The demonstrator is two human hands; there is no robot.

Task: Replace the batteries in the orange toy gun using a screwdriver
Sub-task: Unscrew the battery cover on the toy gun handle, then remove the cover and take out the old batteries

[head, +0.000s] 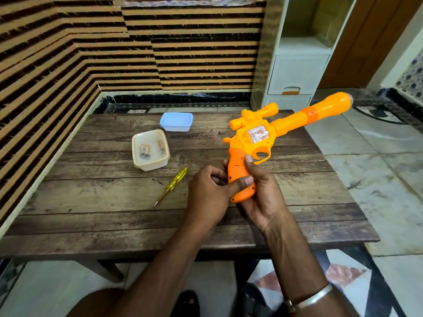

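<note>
Right hand [258, 197] grasping toy gun [256, 138] grip, left hand [210, 191] thumb steadying it; screwdriver [171, 185] waiting on desk [91, 220]

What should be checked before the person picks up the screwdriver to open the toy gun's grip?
1. Orange plastic toy gun firmly held: ok, right hand wraps the grip, left hand steadies it.
2. Yellow transparent-handled screwdriver within reach: ok, lying free on the wooden plank table beside the left hand.
3. A hand free to take it: not ok, both are on the grip.
4. Spare batteries ready: ok, some lie in the open cream plastic tub.
5. Cover screw located: cannot tell, small holes show on the grip.
6. Blue-lidded plastic box contents: cannot tell, closed.
</note>
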